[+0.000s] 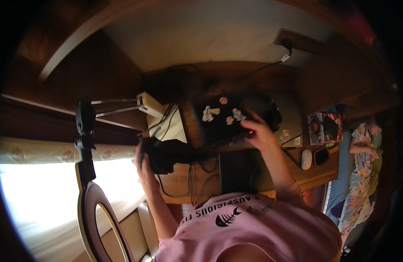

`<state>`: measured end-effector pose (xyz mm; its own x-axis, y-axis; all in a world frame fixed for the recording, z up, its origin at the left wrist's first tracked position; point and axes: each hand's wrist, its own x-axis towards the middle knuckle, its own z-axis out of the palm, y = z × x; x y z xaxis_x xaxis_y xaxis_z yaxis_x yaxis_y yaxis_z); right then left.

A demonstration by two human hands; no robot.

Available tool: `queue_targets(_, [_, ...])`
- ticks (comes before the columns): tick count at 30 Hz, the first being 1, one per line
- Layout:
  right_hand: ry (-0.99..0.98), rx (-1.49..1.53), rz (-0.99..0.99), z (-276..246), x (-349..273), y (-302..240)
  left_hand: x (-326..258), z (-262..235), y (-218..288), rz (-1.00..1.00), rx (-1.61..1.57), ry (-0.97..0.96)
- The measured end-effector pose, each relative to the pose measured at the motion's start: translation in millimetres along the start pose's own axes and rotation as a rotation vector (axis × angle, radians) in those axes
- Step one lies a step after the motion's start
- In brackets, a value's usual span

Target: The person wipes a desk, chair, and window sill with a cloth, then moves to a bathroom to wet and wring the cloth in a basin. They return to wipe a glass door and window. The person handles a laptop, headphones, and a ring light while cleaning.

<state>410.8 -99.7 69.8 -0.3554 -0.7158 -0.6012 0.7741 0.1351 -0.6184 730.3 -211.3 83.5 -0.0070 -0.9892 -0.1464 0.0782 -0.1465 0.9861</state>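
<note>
My left hand [145, 171] is closed around the edge of a soft-looking, blurred black thing [168, 157] whose kind I cannot make out. My right hand [261, 136] grips the near right side of a flat black object [217, 126] with several stickers on its face, perhaps a laptop. A small red light glows between its thumb and fingers. Below this object a dark flat panel [238, 170] lies on the desk, close to my chest.
A wooden desk [313, 175] carries a white mouse [306, 159], a phone-like dark item [321, 156] and a colourful box [316, 129]. Loose cables [173, 194] trail at left. A ring light [86, 205] stands by the bright window. Another person [361, 161] lies at far right.
</note>
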Motion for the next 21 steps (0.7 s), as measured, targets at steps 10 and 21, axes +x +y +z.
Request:
queue_targets(10, [-0.184,0.121,-0.035,26,-24,-29,9,89,-114,0.912,1.040,-0.559])
queue_targets(21, [-0.366,0.025,0.119,11,-53,2,145,211,-177,0.860,1.455,-0.520])
